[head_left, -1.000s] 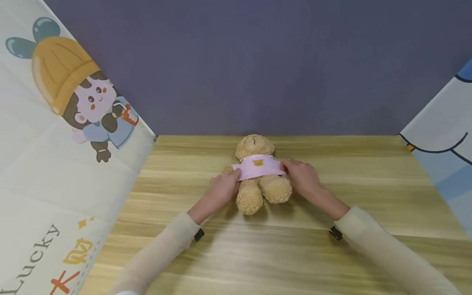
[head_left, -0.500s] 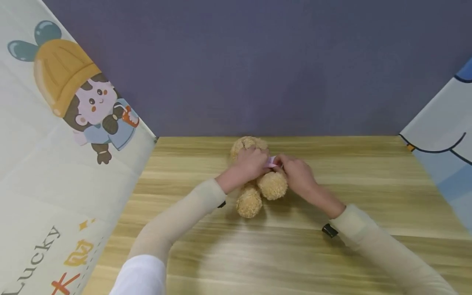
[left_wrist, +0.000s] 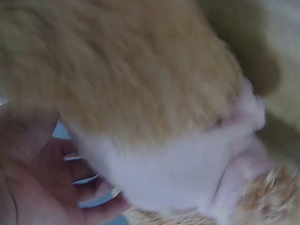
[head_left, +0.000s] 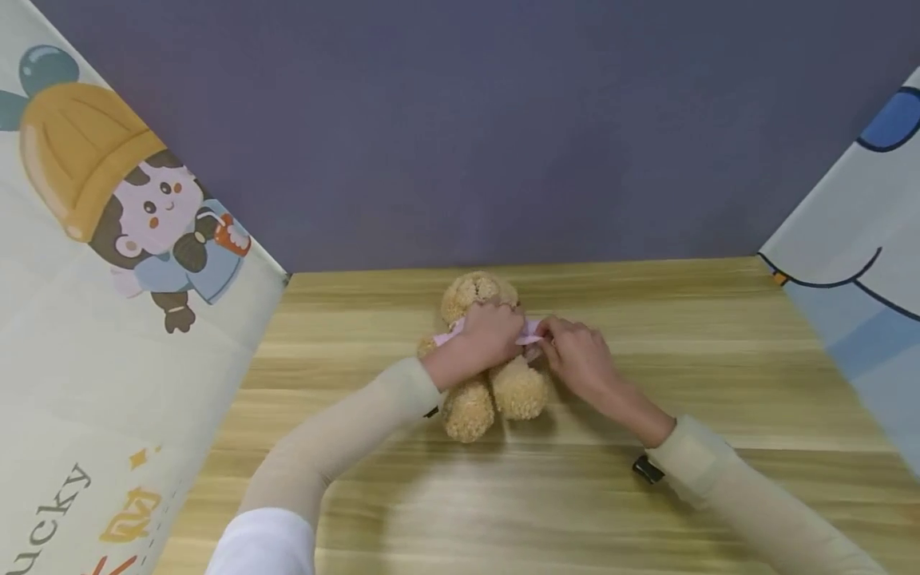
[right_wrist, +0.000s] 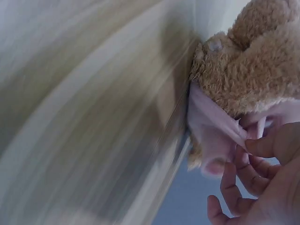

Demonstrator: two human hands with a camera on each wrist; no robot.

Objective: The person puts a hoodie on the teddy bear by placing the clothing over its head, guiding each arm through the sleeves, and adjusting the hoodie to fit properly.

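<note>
A tan teddy bear [head_left: 469, 407] in a pink shirt [head_left: 530, 331] lies on its back, head toward the wall. My left hand [head_left: 492, 329] reaches across the bear's chest, over the shirt. In the left wrist view its slightly bent, spread fingers [left_wrist: 89, 187] extend along the shirt [left_wrist: 159, 173], a fingertip right at the cloth. My right hand [head_left: 584, 355], on the bear's right side in the head view, pinches the shirt's edge. The right wrist view shows that cloth [right_wrist: 220, 119] pulled taut between thumb and finger, other fingers loosely bent.
The bear lies on a wood-grain table [head_left: 611, 495] near its back edge. Behind it rises a dark blue-grey wall [head_left: 503, 136]. Printed cartoon panels stand on the left [head_left: 65, 335] and right [head_left: 855, 239].
My left hand has left the shirt's left side and crossed over the bear's chest. The right hand keeps its pinch on the shirt. The bear has shifted slightly left and toward me.
</note>
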